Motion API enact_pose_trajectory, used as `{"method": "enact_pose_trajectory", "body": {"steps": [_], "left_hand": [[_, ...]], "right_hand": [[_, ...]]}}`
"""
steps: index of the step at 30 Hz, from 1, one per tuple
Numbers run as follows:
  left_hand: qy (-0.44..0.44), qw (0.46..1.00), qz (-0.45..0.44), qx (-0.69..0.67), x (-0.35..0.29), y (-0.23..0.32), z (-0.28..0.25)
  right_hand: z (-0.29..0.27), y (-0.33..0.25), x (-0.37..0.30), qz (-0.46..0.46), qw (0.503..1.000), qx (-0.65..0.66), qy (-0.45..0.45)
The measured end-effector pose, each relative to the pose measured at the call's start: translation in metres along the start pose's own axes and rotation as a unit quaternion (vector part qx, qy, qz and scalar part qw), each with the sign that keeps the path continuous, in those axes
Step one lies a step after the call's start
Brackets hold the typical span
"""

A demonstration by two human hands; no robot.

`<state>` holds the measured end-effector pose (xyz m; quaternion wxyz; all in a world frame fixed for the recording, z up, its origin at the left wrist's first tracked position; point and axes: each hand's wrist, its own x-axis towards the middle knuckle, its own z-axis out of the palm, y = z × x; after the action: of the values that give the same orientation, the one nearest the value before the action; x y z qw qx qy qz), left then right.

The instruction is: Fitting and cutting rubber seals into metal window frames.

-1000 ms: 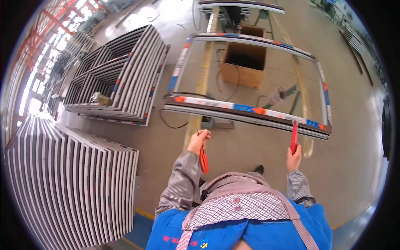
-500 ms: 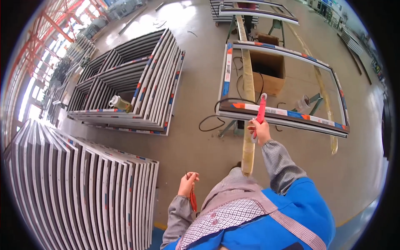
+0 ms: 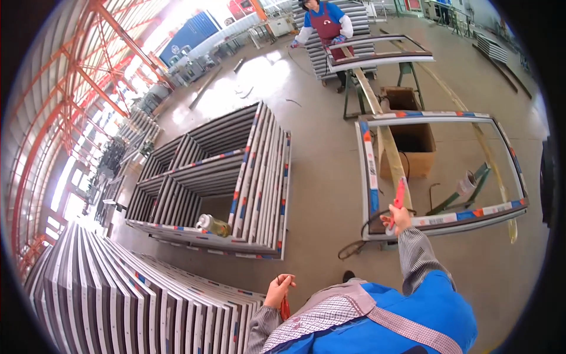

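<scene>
In our right hand (image 3: 401, 219), the fingers are closed around a pink-red tool (image 3: 400, 193), which we hold at the near left corner of a rectangular frame (image 3: 463, 218). This frame rests in front of us, across two yellowish beams (image 3: 391, 150). The fingers of our left hand (image 3: 279, 290) are curled together on a red item (image 3: 285, 308), whose exact kind we cannot tell.

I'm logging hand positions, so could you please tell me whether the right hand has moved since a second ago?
Yes: against the rectangular frame, the right hand has moved left, from the near side's right end toward its left end.
</scene>
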<state>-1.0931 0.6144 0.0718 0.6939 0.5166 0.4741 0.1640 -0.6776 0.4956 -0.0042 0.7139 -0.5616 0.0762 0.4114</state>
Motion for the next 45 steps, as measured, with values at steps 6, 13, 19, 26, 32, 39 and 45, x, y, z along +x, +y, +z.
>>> {"method": "enact_pose_trajectory", "body": {"steps": [6, 13, 19, 26, 32, 39, 45], "left_hand": [[-0.062, 0.996, 0.002, 0.056, 0.087, 0.033, -0.036], [-0.231, 0.953, 0.016, 0.196, 0.175, 0.069, 0.017], [-0.404, 0.889, 0.088, 0.195, 0.242, 0.080, 0.012], [-0.277, 0.923, 0.104, 0.244, 0.314, 0.117, -0.072], [-0.204, 0.928, 0.077, 0.301, 0.370, 0.045, -0.179], [-0.059, 0.889, -0.061, 0.450, 0.380, -0.038, -0.245], [-0.002, 0.849, -0.132, 0.512, 0.379, -0.096, -0.265]], "right_hand": [[0.026, 0.024, 0.030, -0.065, 0.986, 0.149, 0.029], [0.014, 0.046, 0.019, -0.128, 0.984, 0.063, 0.106], [0.075, 0.031, -0.003, -0.125, 0.972, 0.076, 0.184], [0.091, 0.040, 0.052, -0.174, 0.933, 0.062, 0.308], [0.104, 0.033, 0.067, -0.114, 0.916, -0.026, 0.383], [0.106, 0.028, 0.067, -0.114, 0.889, -0.051, 0.440], [0.115, 0.036, 0.069, -0.138, 0.884, -0.082, 0.440]]}}
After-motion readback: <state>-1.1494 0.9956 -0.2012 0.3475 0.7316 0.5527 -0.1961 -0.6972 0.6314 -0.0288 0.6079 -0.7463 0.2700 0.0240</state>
